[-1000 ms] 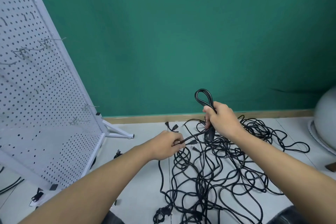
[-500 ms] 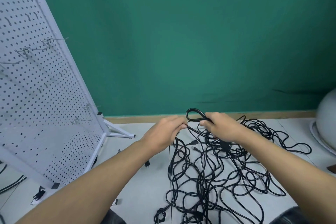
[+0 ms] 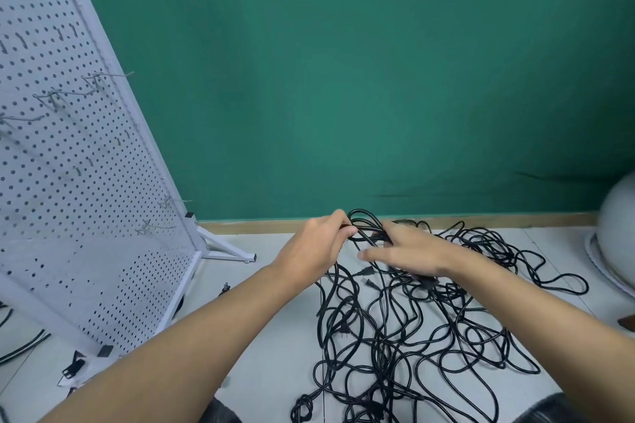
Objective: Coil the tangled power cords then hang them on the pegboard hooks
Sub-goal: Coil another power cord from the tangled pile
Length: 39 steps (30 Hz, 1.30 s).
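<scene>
Your hands have come together at the far edge of the cord pile (image 3: 412, 326). The small loop (image 3: 365, 224) you held high a second ago is now down just above the pile. Your left hand (image 3: 314, 247), which was drawing a strand out, now pinches that loop beside your right hand (image 3: 412, 251). The right is blurred, so I cannot tell whether it grips. Coiling has barely begun, and the hooks (image 3: 110, 76) on the pegboard (image 3: 68, 189), left of the pile, hang bare.
</scene>
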{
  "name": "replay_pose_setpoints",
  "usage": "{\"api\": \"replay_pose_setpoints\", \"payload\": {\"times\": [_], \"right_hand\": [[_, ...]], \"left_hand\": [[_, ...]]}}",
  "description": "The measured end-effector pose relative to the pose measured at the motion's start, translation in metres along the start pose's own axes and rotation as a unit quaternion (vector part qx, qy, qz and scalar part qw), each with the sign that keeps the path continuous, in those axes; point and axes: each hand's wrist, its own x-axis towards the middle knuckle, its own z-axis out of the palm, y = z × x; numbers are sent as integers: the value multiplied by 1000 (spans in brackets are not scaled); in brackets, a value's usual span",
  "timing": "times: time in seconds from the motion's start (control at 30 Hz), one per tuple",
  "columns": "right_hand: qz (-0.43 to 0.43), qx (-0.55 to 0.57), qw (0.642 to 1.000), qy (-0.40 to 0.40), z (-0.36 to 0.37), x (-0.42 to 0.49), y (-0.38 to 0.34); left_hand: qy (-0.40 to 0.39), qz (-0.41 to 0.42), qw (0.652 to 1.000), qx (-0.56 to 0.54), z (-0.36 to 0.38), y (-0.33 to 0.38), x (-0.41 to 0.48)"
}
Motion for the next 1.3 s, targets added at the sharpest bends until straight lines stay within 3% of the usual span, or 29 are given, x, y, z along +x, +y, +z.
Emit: {"api": "replay_pose_setpoints", "payload": {"times": [0.2, 0.4, 0.63, 0.77, 0.83, 0.97, 1.07, 1.2, 1.3], "right_hand": [[-50, -108, 993, 5, 18, 14, 9], [-72, -99, 991, 60, 23, 15, 7], [-125, -34, 987, 97, 23, 14, 5], [-115, 13, 992, 58, 22, 15, 4], [-90, 96, 991, 8, 19, 11, 2], [-66, 243, 961, -116, 12, 4, 5], [-42, 289, 946, -142, 16, 6, 8], [-52, 227, 970, -72, 13, 4, 6], [-73, 243, 967, -17, 7, 7, 8]], "left_hand": [[13, -39, 999, -33, 0, 1, 2], [38, -109, 987, -113, 1, -10, 3], [-25, -131, 958, -252, 1, -11, 3], [-15, -135, 950, -280, -3, -15, 4], [-16, -131, 953, -272, -4, -16, 4], [-13, -67, 972, -226, -2, -11, 5], [-4, -59, 974, -217, -1, -13, 5], [-33, -94, 955, -279, 3, -17, 2], [-73, -131, 947, -282, 5, -18, -2]]}}
